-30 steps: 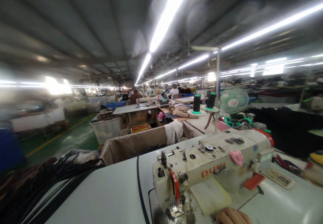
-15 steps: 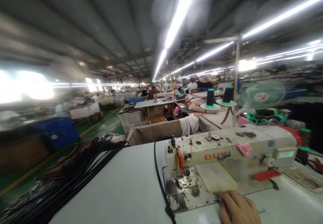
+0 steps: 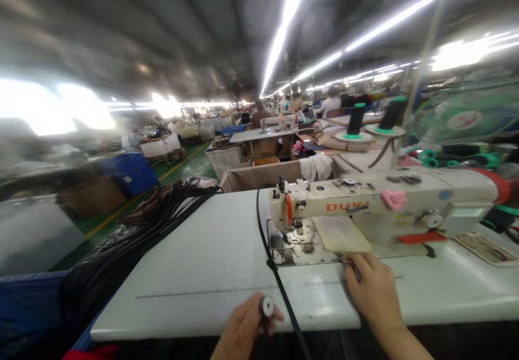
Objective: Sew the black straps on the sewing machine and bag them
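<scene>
My left hand [image 3: 247,325] is closed on a small metal bobbin [image 3: 266,306], its round face turned towards me, above the table's front edge. To its right, my right hand [image 3: 371,284] bends its fingers at the front edge of the sewing machine's bed. A thin dark object shows at those fingertips, too small to make out. The white sewing machine [image 3: 385,203] stands behind that hand, with a pale yellow plate [image 3: 340,233] under its arm. A black strap [image 3: 279,284] runs across the table, just right of my left hand.
Black cords [image 3: 150,235] hang in a heap over the table's left side, by a blue bin [image 3: 32,300]. Two black thread cones [image 3: 356,122] stand behind the machine near a green fan [image 3: 464,119]. A cloth-lined bin [image 3: 263,176] sits beyond the table.
My left hand has come into view with the bobbin. The view has tipped down and swung left, showing the table's front edge. My right hand stays at the machine bed's front edge.
</scene>
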The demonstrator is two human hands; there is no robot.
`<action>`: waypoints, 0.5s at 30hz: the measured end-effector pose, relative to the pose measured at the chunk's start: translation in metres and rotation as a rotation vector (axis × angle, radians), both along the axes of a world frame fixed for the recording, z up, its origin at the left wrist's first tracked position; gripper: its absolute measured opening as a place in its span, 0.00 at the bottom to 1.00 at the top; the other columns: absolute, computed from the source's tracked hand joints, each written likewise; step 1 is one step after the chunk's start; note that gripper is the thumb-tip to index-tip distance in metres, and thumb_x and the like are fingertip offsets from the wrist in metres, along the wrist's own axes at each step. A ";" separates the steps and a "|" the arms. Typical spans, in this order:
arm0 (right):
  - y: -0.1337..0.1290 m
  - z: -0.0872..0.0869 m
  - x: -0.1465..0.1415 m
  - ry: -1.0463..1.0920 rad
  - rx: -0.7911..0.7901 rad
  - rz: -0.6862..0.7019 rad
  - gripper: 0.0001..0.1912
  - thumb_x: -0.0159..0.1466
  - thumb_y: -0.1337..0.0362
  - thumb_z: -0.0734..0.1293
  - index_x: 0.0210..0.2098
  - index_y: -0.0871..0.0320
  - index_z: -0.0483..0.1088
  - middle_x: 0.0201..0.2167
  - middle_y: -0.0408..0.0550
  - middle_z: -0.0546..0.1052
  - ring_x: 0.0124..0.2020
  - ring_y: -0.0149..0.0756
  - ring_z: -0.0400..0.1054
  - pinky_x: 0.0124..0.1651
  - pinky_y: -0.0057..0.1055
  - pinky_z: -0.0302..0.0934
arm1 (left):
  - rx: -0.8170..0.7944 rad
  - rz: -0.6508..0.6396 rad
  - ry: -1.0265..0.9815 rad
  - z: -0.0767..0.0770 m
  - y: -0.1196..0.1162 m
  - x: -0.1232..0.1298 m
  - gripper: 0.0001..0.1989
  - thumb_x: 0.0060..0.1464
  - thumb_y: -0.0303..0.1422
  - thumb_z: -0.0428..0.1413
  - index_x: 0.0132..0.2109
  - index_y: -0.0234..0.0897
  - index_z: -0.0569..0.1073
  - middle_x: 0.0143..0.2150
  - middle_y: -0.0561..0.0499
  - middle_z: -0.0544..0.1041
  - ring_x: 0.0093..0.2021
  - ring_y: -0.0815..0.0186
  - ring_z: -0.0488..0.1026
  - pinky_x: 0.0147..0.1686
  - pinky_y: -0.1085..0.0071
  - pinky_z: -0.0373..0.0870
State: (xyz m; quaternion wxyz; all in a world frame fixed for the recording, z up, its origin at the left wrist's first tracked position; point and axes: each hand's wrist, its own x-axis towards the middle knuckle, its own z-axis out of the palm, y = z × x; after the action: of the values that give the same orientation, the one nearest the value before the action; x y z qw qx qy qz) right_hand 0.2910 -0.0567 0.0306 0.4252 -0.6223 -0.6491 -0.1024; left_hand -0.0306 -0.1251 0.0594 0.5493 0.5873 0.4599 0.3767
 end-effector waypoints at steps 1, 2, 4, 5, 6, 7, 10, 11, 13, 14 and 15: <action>-0.002 0.001 -0.002 0.121 -0.030 0.029 0.10 0.64 0.62 0.62 0.37 0.55 0.75 0.34 0.51 0.77 0.37 0.44 0.71 0.44 0.41 0.62 | 0.006 0.042 -0.085 0.003 0.006 0.009 0.27 0.67 0.53 0.46 0.40 0.37 0.79 0.32 0.49 0.74 0.36 0.62 0.69 0.43 0.64 0.67; -0.005 0.002 -0.006 0.254 -0.075 0.065 0.11 0.64 0.59 0.62 0.38 0.55 0.75 0.32 0.49 0.76 0.35 0.43 0.70 0.42 0.39 0.63 | -0.003 0.053 -0.150 0.006 0.011 0.017 0.26 0.67 0.52 0.47 0.40 0.36 0.80 0.32 0.49 0.73 0.36 0.63 0.68 0.42 0.66 0.65; -0.014 0.009 -0.016 0.505 -0.207 0.146 0.14 0.65 0.50 0.64 0.35 0.53 0.74 0.26 0.44 0.72 0.29 0.39 0.67 0.36 0.35 0.63 | -0.030 0.039 -0.221 0.011 0.020 0.031 0.25 0.67 0.51 0.49 0.41 0.35 0.80 0.34 0.49 0.73 0.37 0.63 0.67 0.41 0.67 0.64; -0.020 0.015 -0.023 0.602 -0.300 0.197 0.17 0.64 0.46 0.64 0.31 0.53 0.72 0.22 0.41 0.68 0.27 0.37 0.65 0.33 0.34 0.62 | -0.036 0.019 -0.224 0.012 0.024 0.035 0.25 0.67 0.51 0.49 0.42 0.35 0.80 0.34 0.49 0.73 0.37 0.64 0.67 0.41 0.67 0.64; -0.026 0.021 -0.030 0.677 -0.396 0.253 0.22 0.64 0.42 0.64 0.27 0.52 0.69 0.20 0.39 0.65 0.25 0.35 0.62 0.31 0.32 0.60 | -0.030 0.007 -0.210 0.012 0.028 0.039 0.25 0.67 0.51 0.48 0.43 0.35 0.80 0.34 0.49 0.72 0.37 0.63 0.67 0.41 0.67 0.64; -0.032 0.029 -0.037 0.736 -0.493 0.323 0.25 0.64 0.39 0.64 0.24 0.52 0.67 0.18 0.38 0.63 0.24 0.34 0.61 0.30 0.32 0.59 | -0.013 0.003 -0.180 0.012 0.031 0.041 0.26 0.68 0.51 0.47 0.44 0.36 0.80 0.34 0.49 0.72 0.37 0.63 0.68 0.42 0.67 0.64; -0.044 0.052 -0.058 0.901 -0.730 0.583 0.26 0.62 0.37 0.67 0.29 0.54 0.72 0.21 0.40 0.70 0.26 0.33 0.65 0.33 0.32 0.60 | 0.102 -0.007 -0.030 0.012 0.040 0.045 0.26 0.68 0.51 0.46 0.49 0.37 0.81 0.38 0.47 0.72 0.39 0.62 0.69 0.43 0.66 0.66; -0.046 0.058 -0.063 0.957 -0.790 0.663 0.26 0.61 0.37 0.69 0.32 0.55 0.74 0.25 0.42 0.74 0.27 0.34 0.67 0.34 0.32 0.61 | 0.153 -0.020 0.016 0.012 0.043 0.046 0.25 0.68 0.51 0.47 0.50 0.38 0.81 0.40 0.46 0.72 0.41 0.61 0.70 0.45 0.66 0.67; -0.044 0.063 -0.072 1.074 -0.884 0.759 0.27 0.60 0.37 0.70 0.37 0.57 0.77 0.31 0.46 0.79 0.31 0.35 0.71 0.37 0.32 0.62 | 0.237 -0.031 0.065 0.014 0.046 0.048 0.24 0.68 0.49 0.48 0.51 0.38 0.81 0.46 0.43 0.73 0.46 0.58 0.71 0.50 0.64 0.67; -0.042 0.063 -0.075 1.130 -0.914 0.772 0.28 0.60 0.37 0.70 0.38 0.58 0.78 0.33 0.48 0.80 0.32 0.36 0.73 0.37 0.32 0.62 | 0.256 -0.024 0.062 0.016 0.048 0.050 0.23 0.68 0.49 0.49 0.51 0.39 0.81 0.48 0.42 0.73 0.48 0.57 0.70 0.52 0.64 0.67; -0.039 0.062 -0.078 1.178 -0.929 0.768 0.29 0.61 0.37 0.69 0.39 0.58 0.78 0.34 0.49 0.81 0.32 0.36 0.73 0.37 0.32 0.62 | 0.249 -0.014 0.043 0.017 0.048 0.052 0.23 0.68 0.48 0.50 0.51 0.38 0.81 0.49 0.42 0.73 0.48 0.57 0.70 0.53 0.64 0.66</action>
State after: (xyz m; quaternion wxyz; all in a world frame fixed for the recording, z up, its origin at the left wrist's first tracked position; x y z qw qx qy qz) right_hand 0.2132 -0.0958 0.0930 0.4006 -0.4218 -0.4639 0.6681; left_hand 0.0214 -0.0767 0.0762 0.4648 0.6620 0.4172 0.4144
